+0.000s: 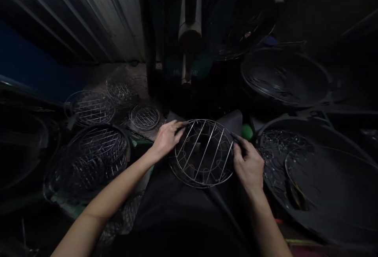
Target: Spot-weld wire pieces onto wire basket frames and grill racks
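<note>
A round wire rack [204,152] with slanting parallel bars lies over the dark cloth on my lap, held between both hands. My left hand [169,138] pinches its upper left rim, with dark covering on the fingertips. At the upper right rim, the thumb and fingers of my right hand [248,163] close on the wire. Beneath the bars a smaller ring with wavy wire loops shows. Both hands are bare apart from the dark fingertips.
Wire racks [99,143] are piled in a container at the left, and more lie behind it. A large dark basin [333,182] at the right holds small wire pieces. Another basin [313,72] stands behind. A machine with a metal shaft [190,28] rises straight ahead.
</note>
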The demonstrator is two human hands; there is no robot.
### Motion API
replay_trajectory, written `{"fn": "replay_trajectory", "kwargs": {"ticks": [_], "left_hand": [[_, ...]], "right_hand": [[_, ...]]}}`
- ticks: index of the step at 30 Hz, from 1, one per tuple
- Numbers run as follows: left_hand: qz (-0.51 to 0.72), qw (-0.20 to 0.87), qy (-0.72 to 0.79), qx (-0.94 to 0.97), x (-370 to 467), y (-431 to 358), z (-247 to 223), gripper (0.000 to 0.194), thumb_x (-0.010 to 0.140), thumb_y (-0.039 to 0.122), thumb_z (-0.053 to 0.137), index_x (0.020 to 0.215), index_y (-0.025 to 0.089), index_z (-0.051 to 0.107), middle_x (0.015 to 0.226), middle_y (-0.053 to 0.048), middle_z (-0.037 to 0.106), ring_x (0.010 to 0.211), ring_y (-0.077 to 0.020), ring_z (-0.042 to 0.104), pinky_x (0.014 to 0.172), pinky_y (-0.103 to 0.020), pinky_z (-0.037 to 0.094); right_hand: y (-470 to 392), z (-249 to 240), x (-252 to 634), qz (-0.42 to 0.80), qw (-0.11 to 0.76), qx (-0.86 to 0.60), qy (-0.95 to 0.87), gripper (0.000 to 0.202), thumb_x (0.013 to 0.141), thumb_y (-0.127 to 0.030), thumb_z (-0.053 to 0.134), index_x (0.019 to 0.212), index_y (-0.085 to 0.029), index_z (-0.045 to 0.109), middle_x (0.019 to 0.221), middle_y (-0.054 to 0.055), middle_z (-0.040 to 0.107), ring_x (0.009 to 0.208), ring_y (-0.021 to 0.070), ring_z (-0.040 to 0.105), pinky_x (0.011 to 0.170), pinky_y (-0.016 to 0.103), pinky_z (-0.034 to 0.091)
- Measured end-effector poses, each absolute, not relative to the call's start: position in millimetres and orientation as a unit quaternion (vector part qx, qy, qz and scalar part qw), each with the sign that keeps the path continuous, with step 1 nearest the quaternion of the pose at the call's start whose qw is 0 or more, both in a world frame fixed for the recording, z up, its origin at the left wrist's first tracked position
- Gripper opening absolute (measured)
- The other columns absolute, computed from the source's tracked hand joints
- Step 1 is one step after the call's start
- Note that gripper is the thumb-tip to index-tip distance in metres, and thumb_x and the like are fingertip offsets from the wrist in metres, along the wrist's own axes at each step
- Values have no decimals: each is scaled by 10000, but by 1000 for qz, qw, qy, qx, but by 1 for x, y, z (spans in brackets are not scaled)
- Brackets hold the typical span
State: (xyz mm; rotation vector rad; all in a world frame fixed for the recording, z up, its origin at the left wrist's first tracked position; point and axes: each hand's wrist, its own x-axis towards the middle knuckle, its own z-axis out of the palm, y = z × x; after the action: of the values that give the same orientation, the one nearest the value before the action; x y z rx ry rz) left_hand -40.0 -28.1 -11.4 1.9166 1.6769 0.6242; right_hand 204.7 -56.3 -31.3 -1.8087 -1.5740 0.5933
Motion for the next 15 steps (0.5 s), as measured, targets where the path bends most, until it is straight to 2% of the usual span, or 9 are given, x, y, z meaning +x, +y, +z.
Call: {"fn": "replay_trajectory", "kwargs": {"ticks": [4,8,11,15], "left_hand": [[178,200,613,743,-36,-29,-20,297,896,208,495,1171,197,606,864,-41,616,793,-148,616,739,-249,502],[160,169,603,763,-37,-34,-27,322,906,216,483,1211,185,582,840,-43,559,749,-137,587,682,-228,488],[158,144,597,773,-38,-37,-30,331,910,230,476,1223,187,575,833,-44,535,744,-138,568,682,-236,486],[175,137,594,773,-40,-38,-31,315,922,258,452,1202,206,589,821,-40,540,771,-142,563,718,-253,493]], "right_hand": [[-60,-38,208,196,293,-695,-627,339,866,-335,400,1058,-180,631,984,99,647,903,229,601,827,374,459],[-64,-41,208,195,286,-702,-622,322,850,-340,415,1031,-188,634,925,92,631,833,225,592,778,366,462],[-68,-41,211,220,281,-706,-611,316,840,-361,436,1032,-203,630,929,84,625,817,223,584,766,371,460],[-74,-43,220,290,285,-706,-580,355,829,-421,478,1080,-211,616,1008,81,624,903,228,581,802,377,458]]}}
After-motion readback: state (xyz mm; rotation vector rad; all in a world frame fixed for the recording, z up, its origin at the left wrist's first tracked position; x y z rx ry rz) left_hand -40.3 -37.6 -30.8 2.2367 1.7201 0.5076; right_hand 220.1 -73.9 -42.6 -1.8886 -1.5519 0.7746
